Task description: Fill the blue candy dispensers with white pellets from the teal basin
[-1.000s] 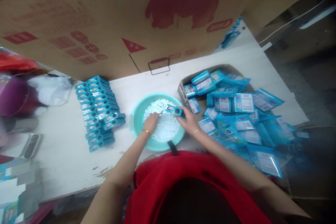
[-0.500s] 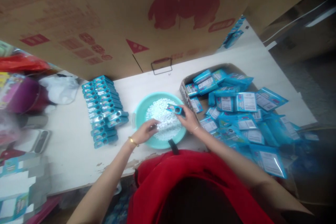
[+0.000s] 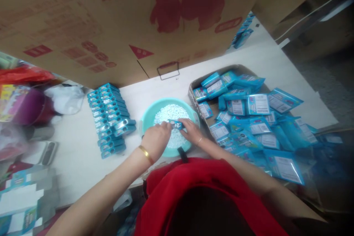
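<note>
**Both hands on one little blue box over the bowl**

I hold a small blue box [image 3: 174, 123] with both hands, just above the teal bowl [image 3: 145, 120]. My left hand [image 3: 156, 139] has its grip closed tight, with the fingertips bunched on the left end of the box. My right hand [image 3: 191, 131] has its grip closed on the right end, pinching it. The box lies between my hands, with its long side going left to right. Under it, the bowl is full of little white pellets [image 3: 170, 111]. The bowl sits on the worktop [image 3: 74, 143], near my body. A gold bangle [image 3: 146, 153] is on my left wrist.

To the left of the bowl, a bit apart, is a neat row of blue boxes [image 3: 112, 120] packed side by side. To the right, just beside the bowl, is a cardboard tray [image 3: 191, 94]. It is heaped with blue packets [image 3: 249, 107] that spill over its near edge. On the far side stands a big cardboard box [image 3: 124, 25] with red print.
</note>
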The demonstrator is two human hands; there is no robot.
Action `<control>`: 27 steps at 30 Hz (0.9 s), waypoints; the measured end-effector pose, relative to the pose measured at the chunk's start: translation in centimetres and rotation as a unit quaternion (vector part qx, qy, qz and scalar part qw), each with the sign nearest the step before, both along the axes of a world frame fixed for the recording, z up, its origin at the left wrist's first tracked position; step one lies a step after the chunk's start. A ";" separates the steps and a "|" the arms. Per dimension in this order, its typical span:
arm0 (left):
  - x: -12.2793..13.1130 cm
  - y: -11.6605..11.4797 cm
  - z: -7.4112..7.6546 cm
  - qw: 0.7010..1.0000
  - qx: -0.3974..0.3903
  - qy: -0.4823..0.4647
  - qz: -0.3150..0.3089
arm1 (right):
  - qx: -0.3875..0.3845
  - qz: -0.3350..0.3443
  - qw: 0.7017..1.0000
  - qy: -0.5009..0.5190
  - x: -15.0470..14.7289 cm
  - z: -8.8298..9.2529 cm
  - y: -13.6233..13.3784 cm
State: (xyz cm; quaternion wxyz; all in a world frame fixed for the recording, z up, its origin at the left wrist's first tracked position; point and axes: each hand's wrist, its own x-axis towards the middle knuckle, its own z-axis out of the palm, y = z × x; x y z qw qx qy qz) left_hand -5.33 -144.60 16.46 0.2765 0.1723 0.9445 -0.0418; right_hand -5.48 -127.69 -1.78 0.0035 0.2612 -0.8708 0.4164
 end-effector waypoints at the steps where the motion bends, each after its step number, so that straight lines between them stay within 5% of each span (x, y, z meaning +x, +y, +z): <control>1: 0.0 -0.5 -0.2 1.000 0.004 0.008 0.005 | -0.004 -0.005 1.000 -0.002 -0.1 -0.1 0.2; 4: -0.8 -3.6 -3.6 0.996 0.036 0.046 0.074 | -0.012 -0.030 0.999 -0.015 -0.5 -0.1 0.7; 7: -1.6 -6.0 -10.2 0.982 0.072 0.049 0.165 | -0.016 -0.055 0.998 -0.031 -1.1 0.2 1.2; 10: -1.4 -5.7 -16.8 0.974 0.140 0.007 0.178 | -0.016 -0.066 0.997 -0.036 -1.7 0.6 1.4; 13: 0.1 -3.5 -20.5 0.967 0.201 -0.022 0.153 | -0.017 -0.076 0.996 -0.042 -2.1 0.7 1.5; 16: 1.7 -1.7 -21.6 0.953 0.266 -0.053 0.133 | -0.020 -0.080 0.995 -0.050 -2.3 0.7 1.6; 21: 3.4 -1.9 -21.2 0.909 0.378 -0.113 0.135 | -0.024 -0.080 0.994 -0.066 -2.5 0.8 1.7; 24: 3.8 -3.6 -19.3 0.855 0.461 -0.150 0.183 | -0.028 -0.074 0.994 -0.072 -2.5 0.9 1.7; 27: 3.4 -5.7 -15.6 0.844 0.482 -0.135 0.195 | -0.027 -0.065 0.995 -0.067 -2.4 0.8 1.7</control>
